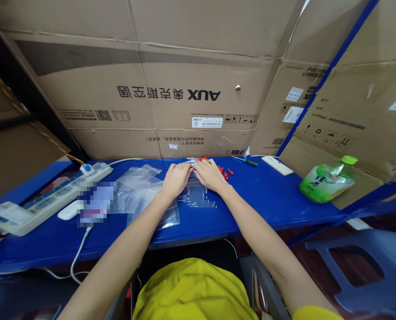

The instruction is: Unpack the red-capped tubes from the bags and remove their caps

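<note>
My left hand (178, 178) and my right hand (210, 175) meet fingertip to fingertip over the far part of the blue table. Both are closed, with fingers bent in; a speck of red shows between them, but what they pinch is too small and too hidden to name. Thin clear tubes (195, 195) lie in a row beneath and in front of the hands. Small red rubber-like caps (225, 174) are scattered just right of my right hand, and more lie behind the fingers. Clear zip bags (138, 186) spread out left of my left hand.
A white power strip (61, 193) with plugs and cables runs along the left of the blue table (258, 200). Behind stand cardboard panels (171, 120). Toward the right are a green-handled screwdriver (249, 162), a white phone-like slab (277, 165) and a green bottle (327, 182).
</note>
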Demonstrator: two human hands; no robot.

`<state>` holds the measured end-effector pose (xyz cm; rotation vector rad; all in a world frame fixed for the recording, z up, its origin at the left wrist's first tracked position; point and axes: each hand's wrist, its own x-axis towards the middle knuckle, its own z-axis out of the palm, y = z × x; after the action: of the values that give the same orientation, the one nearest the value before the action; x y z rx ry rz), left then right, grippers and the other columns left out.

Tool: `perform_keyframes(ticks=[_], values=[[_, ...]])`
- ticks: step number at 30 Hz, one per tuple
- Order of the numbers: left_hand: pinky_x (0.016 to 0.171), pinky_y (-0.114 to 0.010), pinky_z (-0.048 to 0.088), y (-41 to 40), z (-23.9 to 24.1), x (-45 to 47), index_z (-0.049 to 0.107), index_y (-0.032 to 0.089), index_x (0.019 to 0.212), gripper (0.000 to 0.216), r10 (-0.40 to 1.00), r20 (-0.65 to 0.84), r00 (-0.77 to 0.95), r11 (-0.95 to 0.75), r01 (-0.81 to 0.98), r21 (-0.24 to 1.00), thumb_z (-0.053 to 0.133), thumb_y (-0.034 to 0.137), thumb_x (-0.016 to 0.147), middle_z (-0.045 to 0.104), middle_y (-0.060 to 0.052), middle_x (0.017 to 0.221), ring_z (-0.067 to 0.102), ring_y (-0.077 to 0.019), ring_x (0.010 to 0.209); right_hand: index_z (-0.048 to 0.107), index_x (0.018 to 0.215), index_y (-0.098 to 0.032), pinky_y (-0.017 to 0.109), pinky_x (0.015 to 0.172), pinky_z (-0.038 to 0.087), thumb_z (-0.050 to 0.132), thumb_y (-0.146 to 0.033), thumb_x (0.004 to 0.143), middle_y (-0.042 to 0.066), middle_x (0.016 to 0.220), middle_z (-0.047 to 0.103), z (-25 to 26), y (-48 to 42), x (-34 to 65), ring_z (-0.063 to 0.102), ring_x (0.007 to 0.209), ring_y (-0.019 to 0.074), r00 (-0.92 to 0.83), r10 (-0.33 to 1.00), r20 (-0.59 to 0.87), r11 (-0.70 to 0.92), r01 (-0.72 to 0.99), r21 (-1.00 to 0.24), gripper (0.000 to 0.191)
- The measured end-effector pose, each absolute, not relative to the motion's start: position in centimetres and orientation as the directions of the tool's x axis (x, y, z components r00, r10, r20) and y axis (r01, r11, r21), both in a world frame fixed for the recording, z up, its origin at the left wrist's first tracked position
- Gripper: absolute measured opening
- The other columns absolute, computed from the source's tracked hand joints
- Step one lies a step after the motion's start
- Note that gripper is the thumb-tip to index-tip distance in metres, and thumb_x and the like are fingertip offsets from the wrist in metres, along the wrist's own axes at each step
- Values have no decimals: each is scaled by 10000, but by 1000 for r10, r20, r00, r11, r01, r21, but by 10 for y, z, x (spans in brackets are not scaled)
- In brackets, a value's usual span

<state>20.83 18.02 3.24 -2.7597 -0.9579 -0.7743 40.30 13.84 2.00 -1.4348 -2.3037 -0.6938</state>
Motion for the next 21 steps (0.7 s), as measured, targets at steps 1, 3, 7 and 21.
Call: perform_keyframes(ticks=[1,3,7,21], values=[[891,-412,395,181,32,208,647,192,1047,332,552,487,677,-789,612,43,346,305,1129,750,-109,1057,649,-269,1019,646,1102,-175,432,945,313,350,-307,1135,135,1112,711,20,138,402,536,1072,289,-441,732,519,380,897,227,326],[875,-402,381,182,33,208,639,199,1007,346,556,461,691,-785,619,19,339,318,1132,757,-109,1041,659,-270,1011,643,1101,-182,433,946,310,362,-289,1126,127,1101,713,21,137,403,536,1073,286,-446,732,515,388,895,223,301],[850,-391,367,182,34,207,640,208,988,354,567,424,706,-782,623,7,338,325,1132,777,-103,1009,685,-263,961,646,1084,-192,438,945,311,427,-249,1081,120,1103,715,21,139,406,529,1086,288,-437,747,500,386,899,209,226],[779,-374,357,173,41,218,637,218,961,375,569,430,701,-771,636,-16,318,317,1133,793,-71,960,702,-238,840,659,973,-195,436,922,312,513,-264,982,111,1005,723,29,139,418,544,990,276,-340,738,583,303,939,164,162]])
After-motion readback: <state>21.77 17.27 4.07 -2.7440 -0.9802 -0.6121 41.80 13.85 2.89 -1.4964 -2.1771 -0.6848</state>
